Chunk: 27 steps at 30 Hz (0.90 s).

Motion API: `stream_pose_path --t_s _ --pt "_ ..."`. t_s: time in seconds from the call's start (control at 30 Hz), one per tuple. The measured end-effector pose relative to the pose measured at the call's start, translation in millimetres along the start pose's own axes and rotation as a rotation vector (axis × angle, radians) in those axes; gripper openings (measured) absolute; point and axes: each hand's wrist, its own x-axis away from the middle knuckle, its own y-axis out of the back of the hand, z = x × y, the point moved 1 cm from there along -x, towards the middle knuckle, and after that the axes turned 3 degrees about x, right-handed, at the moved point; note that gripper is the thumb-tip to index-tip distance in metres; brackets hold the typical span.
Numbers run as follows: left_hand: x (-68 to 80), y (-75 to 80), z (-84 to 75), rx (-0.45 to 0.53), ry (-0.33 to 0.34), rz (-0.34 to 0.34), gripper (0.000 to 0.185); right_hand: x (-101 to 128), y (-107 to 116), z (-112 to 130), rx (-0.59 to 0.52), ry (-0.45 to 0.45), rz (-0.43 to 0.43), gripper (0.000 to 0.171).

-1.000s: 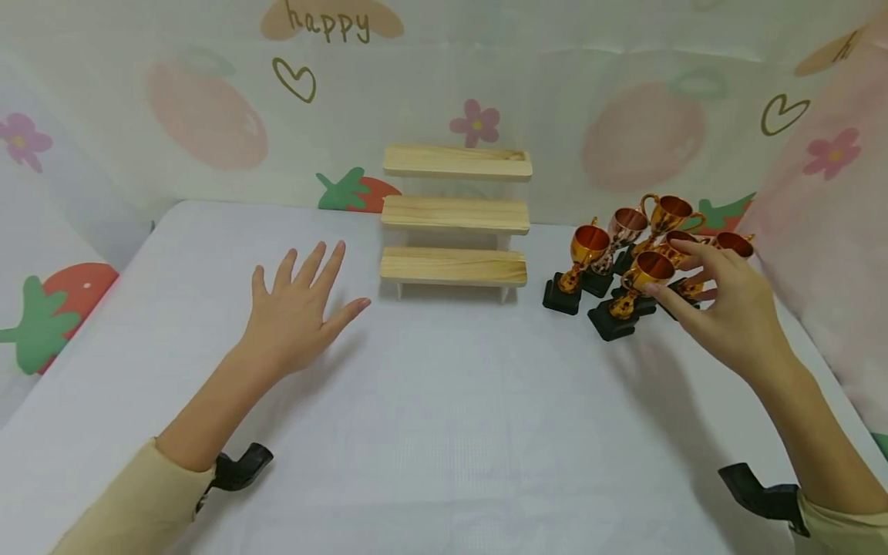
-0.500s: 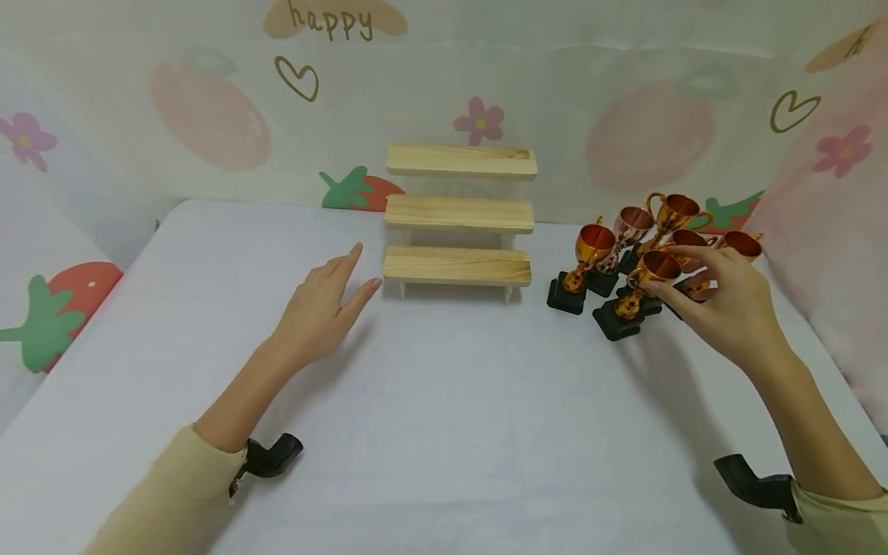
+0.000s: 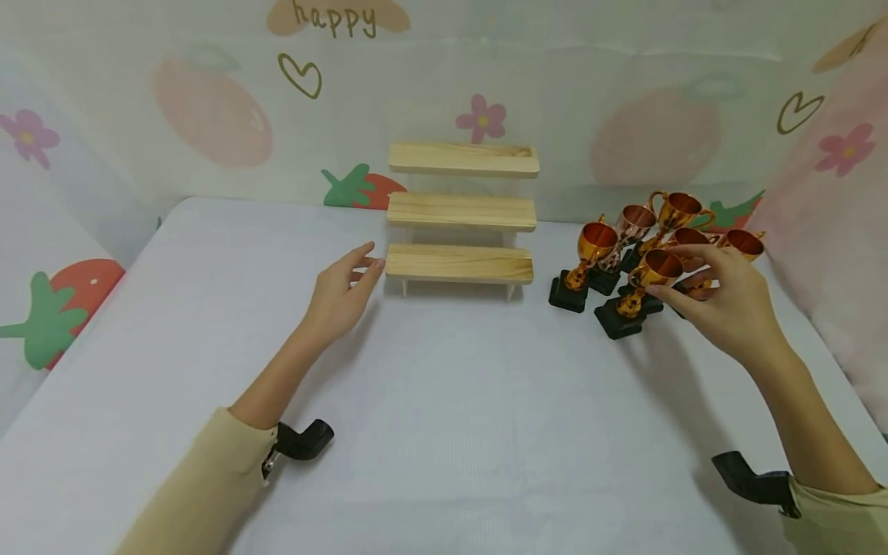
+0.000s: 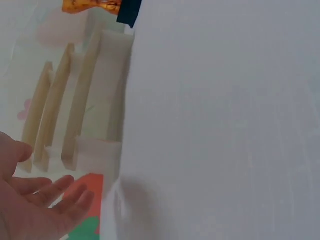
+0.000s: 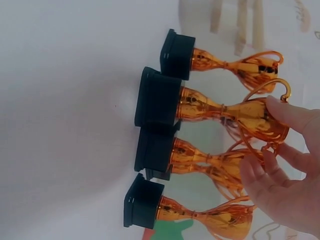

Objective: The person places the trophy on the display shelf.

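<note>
gold trophy (image 3: 641,285) | black base | upright | front of cluster, table right

The one readable word is "happy" (image 3: 335,18), in brown lowercase letters on a tan patch at the top of the printed backdrop (image 3: 416,85) behind the table, seen from the head camera (the tops of the letters are cut by the picture's edge). A second tan patch (image 3: 842,48) at the upper right shows part of a brown letter, too little to read. The wrist views show no writing.
</note>
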Motion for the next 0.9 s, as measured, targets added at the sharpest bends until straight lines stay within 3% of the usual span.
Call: stream_pose_path --t_s 0.4,0.9 --pt "-7.5 -17.6 5.7 0.320 0.213 -0.054 0.046 0.2 3.1 4.8 -0.036 -0.051 -0.030 0.054" --pt "-10.6 -30.7 3.9 0.642 0.332 -0.098 0.045 2.1 7.8 19.1 -0.072 -0.027 -0.088 0.052"
